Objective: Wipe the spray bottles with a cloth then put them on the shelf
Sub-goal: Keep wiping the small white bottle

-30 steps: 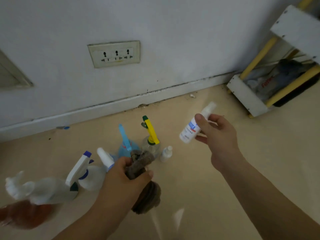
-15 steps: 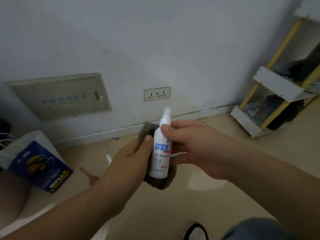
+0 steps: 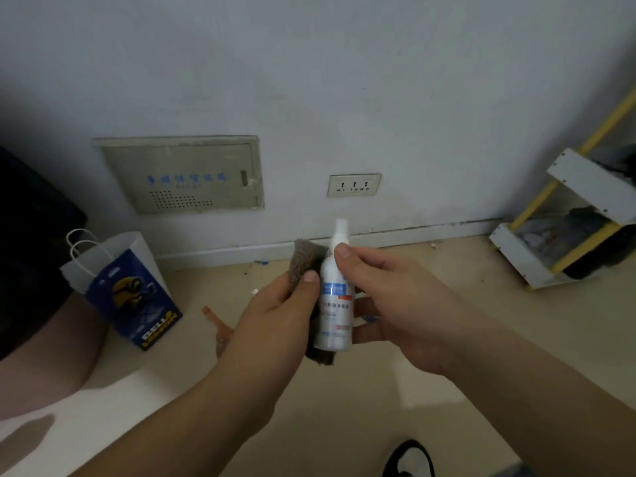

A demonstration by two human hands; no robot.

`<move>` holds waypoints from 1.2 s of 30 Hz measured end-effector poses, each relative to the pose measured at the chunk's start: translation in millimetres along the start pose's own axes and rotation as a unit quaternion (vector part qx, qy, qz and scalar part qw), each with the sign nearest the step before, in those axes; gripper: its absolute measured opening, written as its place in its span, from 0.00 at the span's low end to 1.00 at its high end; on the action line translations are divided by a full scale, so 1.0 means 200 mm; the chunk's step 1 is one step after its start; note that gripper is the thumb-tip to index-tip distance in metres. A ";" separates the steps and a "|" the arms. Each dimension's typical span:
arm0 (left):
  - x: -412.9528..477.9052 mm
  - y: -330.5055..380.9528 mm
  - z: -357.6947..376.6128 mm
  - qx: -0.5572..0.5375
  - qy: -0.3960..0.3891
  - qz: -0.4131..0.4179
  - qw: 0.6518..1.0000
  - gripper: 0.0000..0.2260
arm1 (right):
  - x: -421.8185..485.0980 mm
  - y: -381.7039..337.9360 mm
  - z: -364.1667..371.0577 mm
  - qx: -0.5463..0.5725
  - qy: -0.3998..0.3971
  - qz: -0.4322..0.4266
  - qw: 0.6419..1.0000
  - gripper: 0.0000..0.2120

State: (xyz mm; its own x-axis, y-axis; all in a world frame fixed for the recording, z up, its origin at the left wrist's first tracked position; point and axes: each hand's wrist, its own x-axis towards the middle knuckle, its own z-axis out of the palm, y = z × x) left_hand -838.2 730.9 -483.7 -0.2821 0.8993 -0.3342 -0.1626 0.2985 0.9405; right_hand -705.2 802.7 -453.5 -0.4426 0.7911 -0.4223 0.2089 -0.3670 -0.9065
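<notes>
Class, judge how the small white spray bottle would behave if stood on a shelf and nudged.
The white spray bottle looks tall and narrow, so probably tippy. Its round body would likely roll once down. It seems light, pinched by the right hand.

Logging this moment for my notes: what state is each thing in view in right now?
Small white spray bottle with blue label: upright, cap on, held in right hand.
Grey-brown cloth: pressed against the bottle's side by left hand.
White and blue paper bag: standing on floor, top open.
White and yellow shelf: against wall, lower tier holding dark items.
</notes>
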 end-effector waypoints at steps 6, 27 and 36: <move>0.01 0.00 -0.06 -0.037 0.019 -0.018 0.999 0.14 | 0.06 0.02 -0.05 0.044 -0.099 0.037 0.993 0.13; 0.15 -0.01 -0.13 -0.121 0.045 -0.007 0.992 0.12 | 0.25 0.06 -0.13 0.018 -0.192 -0.049 0.980 0.28; 0.12 -0.09 0.02 0.089 0.048 0.181 0.978 0.17 | 0.23 0.16 0.05 -0.070 -0.079 -0.056 0.993 0.19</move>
State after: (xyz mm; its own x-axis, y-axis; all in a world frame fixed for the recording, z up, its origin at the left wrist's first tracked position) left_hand -838.7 748.1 -509.3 -0.3791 0.9250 0.0267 0.1294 0.0245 0.9913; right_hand -727.7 822.8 -501.1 -0.5998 0.7319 -0.3234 0.2649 -0.1997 -0.9434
